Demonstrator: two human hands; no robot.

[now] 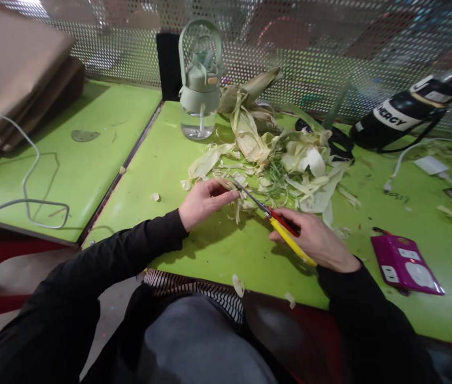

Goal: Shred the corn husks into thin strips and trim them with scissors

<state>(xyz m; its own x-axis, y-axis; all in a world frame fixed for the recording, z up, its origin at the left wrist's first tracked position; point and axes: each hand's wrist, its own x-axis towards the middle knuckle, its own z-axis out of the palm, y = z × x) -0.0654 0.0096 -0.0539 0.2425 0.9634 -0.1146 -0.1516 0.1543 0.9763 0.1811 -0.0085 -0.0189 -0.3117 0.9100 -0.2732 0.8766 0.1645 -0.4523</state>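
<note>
Just above the green table (218, 256), scissors (274, 218) meet a pale strip (243, 195) pinched by the left hand (209, 201); the right hand (317, 238) has its fingers wrapped round the handles. Snippets (155, 197) (plenty) look done; behind, larger husks (250, 136) seem left uncut.

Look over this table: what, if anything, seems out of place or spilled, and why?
Pale scraps lie away from the husk pile: one left of the left hand, others at the front edge of the table, like spilled litter.
</note>
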